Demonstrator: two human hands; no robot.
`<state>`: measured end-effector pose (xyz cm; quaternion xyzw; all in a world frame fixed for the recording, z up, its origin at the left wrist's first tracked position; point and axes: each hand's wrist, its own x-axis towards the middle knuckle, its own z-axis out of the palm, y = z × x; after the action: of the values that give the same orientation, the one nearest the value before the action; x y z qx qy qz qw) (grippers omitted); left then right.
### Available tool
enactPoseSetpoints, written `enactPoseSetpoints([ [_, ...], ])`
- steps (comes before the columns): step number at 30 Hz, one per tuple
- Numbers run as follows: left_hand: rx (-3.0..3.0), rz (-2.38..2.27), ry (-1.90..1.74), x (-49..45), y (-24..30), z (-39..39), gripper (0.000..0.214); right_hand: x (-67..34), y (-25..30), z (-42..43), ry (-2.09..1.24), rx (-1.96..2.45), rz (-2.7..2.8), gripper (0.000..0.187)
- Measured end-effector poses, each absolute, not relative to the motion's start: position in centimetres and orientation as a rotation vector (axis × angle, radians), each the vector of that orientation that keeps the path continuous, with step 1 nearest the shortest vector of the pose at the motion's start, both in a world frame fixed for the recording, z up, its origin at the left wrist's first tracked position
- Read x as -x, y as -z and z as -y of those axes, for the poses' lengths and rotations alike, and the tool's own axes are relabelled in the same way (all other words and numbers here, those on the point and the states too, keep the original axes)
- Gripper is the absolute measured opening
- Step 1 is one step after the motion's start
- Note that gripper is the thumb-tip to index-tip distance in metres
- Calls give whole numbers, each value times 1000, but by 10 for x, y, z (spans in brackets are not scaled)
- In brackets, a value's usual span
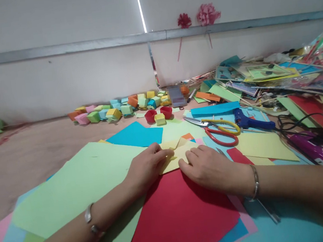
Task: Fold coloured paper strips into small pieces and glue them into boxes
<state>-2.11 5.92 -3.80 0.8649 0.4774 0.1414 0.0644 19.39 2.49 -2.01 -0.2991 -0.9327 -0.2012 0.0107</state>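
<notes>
A small piece of pale yellow paper [169, 168], partly folded, is between my two hands above the sheets. My left hand [146, 164] has its fingers closed on the paper's left side. On its right side, my right hand [206, 164] grips with curled fingers. The fingers hide parts of the folds. Beneath lie a large red sheet [179, 217] and, to the left, a light green sheet [78, 186]. Just beyond the paper stand a small yellow paper box [159, 119] and two red paper boxes [150, 116].
Scissors with red and yellow handles [221, 131] lie right of my hands, beside a blue glue gun [252, 120]. A purple tool [320, 148] with a black cord is at far right. Several coloured paper boxes [113, 114] line the wall. Paper scraps and sticks [261, 73] pile up back right.
</notes>
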Motion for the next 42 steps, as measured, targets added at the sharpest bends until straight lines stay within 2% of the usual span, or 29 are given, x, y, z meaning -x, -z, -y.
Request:
enactPoseSetpoints([
  [11, -2521, -1520, -900, 27, 21, -51, 20, -192, 19, -27, 648, 872, 2923, 20],
  [18, -2776, -1554, -694, 34, 21, -51, 15, -193, 22, -28, 647, 860, 2919, 21],
  [25, -2938, -1233, -614, 26, 21, -38, 35, -194, 21, -30, 604, 885, 2902, 20],
  [29, -2962, -1317, -478, 24, 23, -35, 28, -195, 21, -31, 569, 891, 2878, 21],
  [37, -2723, -1405, -553, 24, 31, -44, 35, -193, 17, -43, 110, 1194, 2659, 17],
  [42, -2603, -1539, -548, 25, 34, -48, 23, -196, 22, -56, -304, 1325, 2562, 14],
])
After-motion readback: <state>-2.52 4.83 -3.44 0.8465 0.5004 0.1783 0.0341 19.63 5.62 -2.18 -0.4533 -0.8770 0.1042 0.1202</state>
